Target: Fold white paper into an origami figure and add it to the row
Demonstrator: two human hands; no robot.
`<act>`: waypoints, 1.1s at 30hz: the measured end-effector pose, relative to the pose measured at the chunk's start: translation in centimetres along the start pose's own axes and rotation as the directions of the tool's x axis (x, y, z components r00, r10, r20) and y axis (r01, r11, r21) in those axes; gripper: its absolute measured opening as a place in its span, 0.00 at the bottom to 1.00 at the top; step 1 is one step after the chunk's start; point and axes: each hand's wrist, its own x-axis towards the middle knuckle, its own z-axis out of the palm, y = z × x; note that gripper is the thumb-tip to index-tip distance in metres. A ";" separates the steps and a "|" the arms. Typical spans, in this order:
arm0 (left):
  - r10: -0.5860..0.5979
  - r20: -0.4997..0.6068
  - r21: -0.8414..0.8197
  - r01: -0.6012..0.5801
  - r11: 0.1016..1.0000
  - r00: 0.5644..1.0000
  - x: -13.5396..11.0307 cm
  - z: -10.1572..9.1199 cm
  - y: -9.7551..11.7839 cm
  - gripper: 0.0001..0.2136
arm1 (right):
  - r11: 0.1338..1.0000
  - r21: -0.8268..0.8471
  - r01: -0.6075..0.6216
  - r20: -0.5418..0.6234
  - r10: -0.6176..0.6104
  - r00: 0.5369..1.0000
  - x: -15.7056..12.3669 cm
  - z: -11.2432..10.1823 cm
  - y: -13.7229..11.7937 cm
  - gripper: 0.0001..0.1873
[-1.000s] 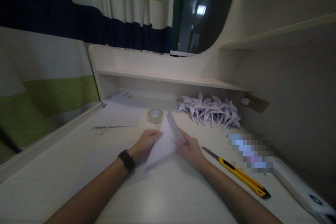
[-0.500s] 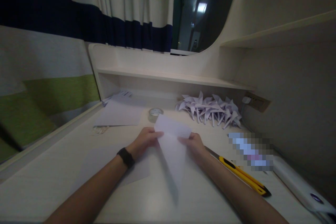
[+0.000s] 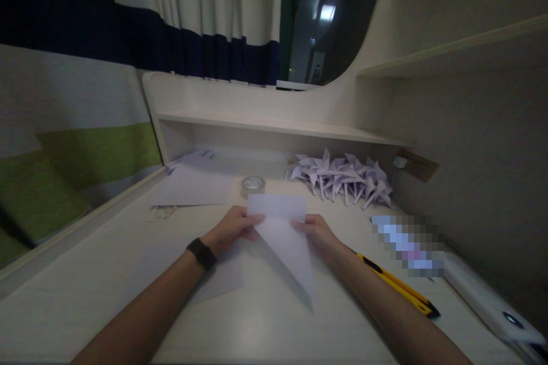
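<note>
Between my two hands is a folded sheet of white paper, with a straight band along its far edge and a triangular part tapering toward me. My left hand pinches its left edge, thumb on top. On the opposite edge, my right hand grips it the same way. A roll of clear tape stands just beyond the paper. Under and beside my left forearm lies a flat white sheet. A yellow utility knife rests by my right forearm, which hides its blade end.
Several white paper pinwheels are heaped at the back right. A stack of white paper lies at the back left. On the right are a blurred-out item and a long white device. A low shelf spans the back.
The folded paper has turned in my hands, so its far edge now runs level and its point has swung to the right. Both hands still hold it.
</note>
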 end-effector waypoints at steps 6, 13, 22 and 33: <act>-0.005 -0.008 0.092 0.005 0.996 1.000 -0.5 0.5 0.8 0.20 | 0.997 -0.068 0.048 -0.022 -0.050 0.999 0.5 -0.2 0.7 0.20; -0.039 -0.247 -0.066 0.023 0.998 0.968 0.2 1.1 0.1 0.18 | 0.298 -0.887 0.353 0.055 -0.691 0.721 -0.8 0.6 -0.3 0.29; -0.021 -0.200 -0.092 0.003 0.996 0.980 0.9 1.5 -1.5 0.18 | -0.508 -0.793 0.336 0.579 -0.455 0.677 -1.6 2.2 1.8 0.11; 0.559 0.379 0.752 -0.597 0.278 0.737 -0.8 2.3 -0.2 0.09 | -0.433 -0.825 0.363 0.553 -0.481 0.681 -1.9 2.2 1.3 0.06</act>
